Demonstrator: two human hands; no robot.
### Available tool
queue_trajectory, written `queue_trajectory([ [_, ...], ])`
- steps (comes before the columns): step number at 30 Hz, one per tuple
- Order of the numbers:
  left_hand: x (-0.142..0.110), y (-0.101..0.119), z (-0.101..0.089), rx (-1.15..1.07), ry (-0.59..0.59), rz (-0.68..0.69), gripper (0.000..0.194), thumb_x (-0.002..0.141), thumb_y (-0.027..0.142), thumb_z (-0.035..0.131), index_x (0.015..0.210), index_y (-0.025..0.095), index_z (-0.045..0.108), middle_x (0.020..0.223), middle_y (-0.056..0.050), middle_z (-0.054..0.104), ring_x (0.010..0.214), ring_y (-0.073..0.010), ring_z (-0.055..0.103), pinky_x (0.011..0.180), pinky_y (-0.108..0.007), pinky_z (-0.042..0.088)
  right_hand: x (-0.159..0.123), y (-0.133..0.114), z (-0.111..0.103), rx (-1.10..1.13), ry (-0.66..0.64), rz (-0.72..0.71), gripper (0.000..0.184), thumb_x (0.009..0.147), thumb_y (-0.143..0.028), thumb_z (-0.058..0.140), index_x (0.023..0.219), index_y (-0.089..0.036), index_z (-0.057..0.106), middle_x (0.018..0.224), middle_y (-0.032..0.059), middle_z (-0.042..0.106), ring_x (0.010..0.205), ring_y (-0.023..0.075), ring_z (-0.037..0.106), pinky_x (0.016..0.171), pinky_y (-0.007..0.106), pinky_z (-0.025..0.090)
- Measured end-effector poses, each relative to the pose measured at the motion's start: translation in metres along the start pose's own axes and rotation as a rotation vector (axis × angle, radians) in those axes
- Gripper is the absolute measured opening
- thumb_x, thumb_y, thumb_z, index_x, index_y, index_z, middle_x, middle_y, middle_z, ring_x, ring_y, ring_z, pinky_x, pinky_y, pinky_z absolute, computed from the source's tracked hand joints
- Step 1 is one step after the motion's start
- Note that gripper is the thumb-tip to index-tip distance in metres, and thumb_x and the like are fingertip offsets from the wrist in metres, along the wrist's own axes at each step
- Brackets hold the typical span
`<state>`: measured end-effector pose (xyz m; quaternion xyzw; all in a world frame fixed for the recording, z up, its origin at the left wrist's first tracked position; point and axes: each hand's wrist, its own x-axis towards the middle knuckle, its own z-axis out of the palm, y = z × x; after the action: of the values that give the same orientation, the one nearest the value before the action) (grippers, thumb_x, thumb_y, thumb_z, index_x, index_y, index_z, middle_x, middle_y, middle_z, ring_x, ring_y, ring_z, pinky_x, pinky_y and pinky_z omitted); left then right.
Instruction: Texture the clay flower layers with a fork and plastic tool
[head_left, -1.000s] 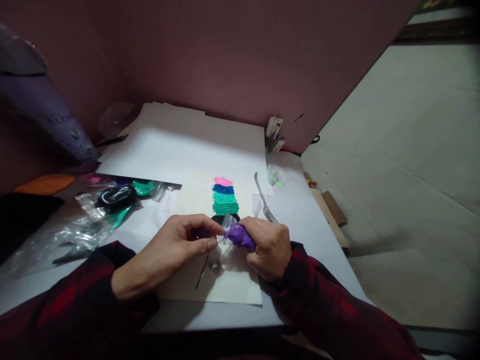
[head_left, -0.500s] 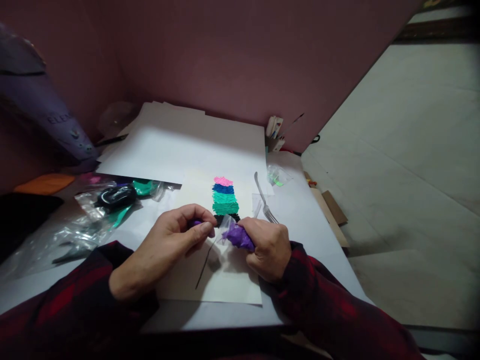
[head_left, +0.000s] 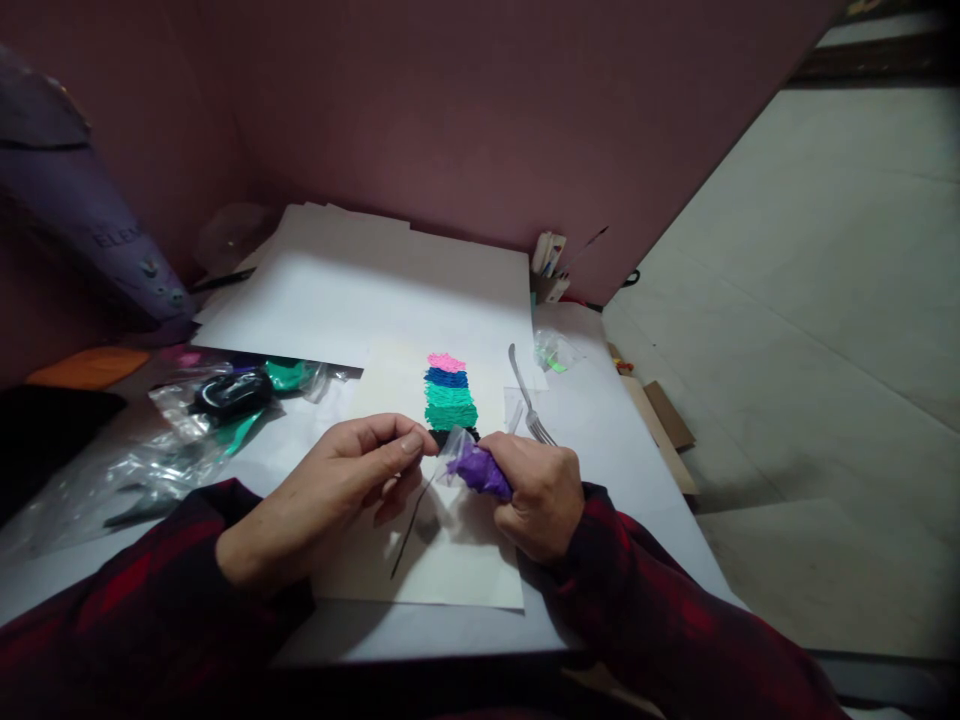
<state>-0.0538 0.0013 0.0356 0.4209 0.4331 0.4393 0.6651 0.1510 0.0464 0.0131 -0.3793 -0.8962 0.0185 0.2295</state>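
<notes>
My right hand (head_left: 536,492) is closed round a clear plastic bag of purple clay (head_left: 484,472), its loose end pointing left. My left hand (head_left: 360,465) is just left of the bag, thumb and forefinger pinched together by the black band; whatever they hold is hidden. Beneath both hands lies a cream sheet of paper (head_left: 480,580). On it runs a column of textured clay bands (head_left: 450,397) in pink, dark blue, turquoise, green and black. A thin dark stick (head_left: 405,545) slants across the paper below my left fingers. To the right rests a metal fork (head_left: 529,400).
Large white sheets (head_left: 390,280) lie along the wall. Plastic bags of coloured clay (head_left: 232,395) are heaped on the left, near a tall lilac package (head_left: 112,230). A small bag with green bits (head_left: 556,352) and a white box (head_left: 549,255) are at the back right.
The purple lump visible between my left fingers is now out of sight. My left fingertips have shifted slightly right. My right hand and the bag have barely moved.
</notes>
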Motion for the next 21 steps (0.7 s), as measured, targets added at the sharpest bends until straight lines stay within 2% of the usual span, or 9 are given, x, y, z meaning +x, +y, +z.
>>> queue_trajectory([
  [5, 0.0003, 0.0025, 0.0011, -0.041, -0.020, -0.008, 0.018, 0.087, 0.033, 0.055, 0.086, 0.015, 0.057, 0.073, -0.001, 0.054, 0.051, -0.0055, 0.038, 0.043, -0.018, 0.024, -0.0002, -0.0001, 0.0000, -0.003, -0.006, 0.001, 0.029, 0.057, -0.009, 0.044, 0.081, -0.017, 0.060, 0.065, 0.0010, 0.059, 0.061, 0.0159, 0.054, 0.054, 0.027, 0.033],
  [8, 0.0002, 0.0043, 0.0011, -0.043, 0.033, -0.036, 0.016, 0.082, 0.030, 0.060, 0.089, 0.016, 0.059, 0.067, 0.002, 0.050, 0.048, -0.0047, 0.036, 0.041, -0.016, 0.022, 0.0000, -0.0005, -0.0008, -0.001, -0.017, 0.001, 0.029, 0.057, -0.009, 0.045, 0.082, -0.017, 0.059, 0.065, 0.0010, 0.059, 0.061, 0.0159, 0.055, 0.055, 0.027, 0.034],
  [12, -0.0003, 0.0046, 0.0014, -0.026, 0.089, -0.028, 0.020, 0.082, 0.033, 0.061, 0.093, 0.017, 0.062, 0.067, 0.002, 0.047, 0.051, -0.0054, 0.037, 0.045, -0.017, 0.026, 0.0007, -0.0010, -0.0012, -0.007, -0.004, -0.003, 0.028, 0.058, -0.008, 0.045, 0.080, -0.017, 0.059, 0.064, 0.0006, 0.058, 0.060, 0.0155, 0.054, 0.053, 0.027, 0.033],
  [17, 0.0000, 0.0018, 0.0009, -0.007, 0.044, -0.020, 0.019, 0.082, 0.035, 0.061, 0.082, 0.016, 0.058, 0.055, 0.005, 0.040, 0.046, -0.0050, 0.033, 0.042, -0.017, 0.024, 0.0007, -0.0005, -0.0001, 0.006, 0.002, -0.006, 0.028, 0.058, -0.009, 0.045, 0.081, -0.017, 0.059, 0.065, 0.0009, 0.059, 0.061, 0.0157, 0.055, 0.053, 0.027, 0.033],
  [21, -0.0001, 0.0020, 0.0003, -0.020, 0.014, -0.039, 0.019, 0.085, 0.034, 0.056, 0.080, 0.016, 0.055, 0.064, 0.002, 0.049, 0.046, -0.0052, 0.036, 0.040, -0.018, 0.026, -0.0001, 0.0001, 0.0001, 0.014, -0.004, 0.009, 0.028, 0.059, -0.010, 0.045, 0.081, -0.017, 0.060, 0.065, 0.0007, 0.059, 0.061, 0.0160, 0.055, 0.054, 0.027, 0.034],
])
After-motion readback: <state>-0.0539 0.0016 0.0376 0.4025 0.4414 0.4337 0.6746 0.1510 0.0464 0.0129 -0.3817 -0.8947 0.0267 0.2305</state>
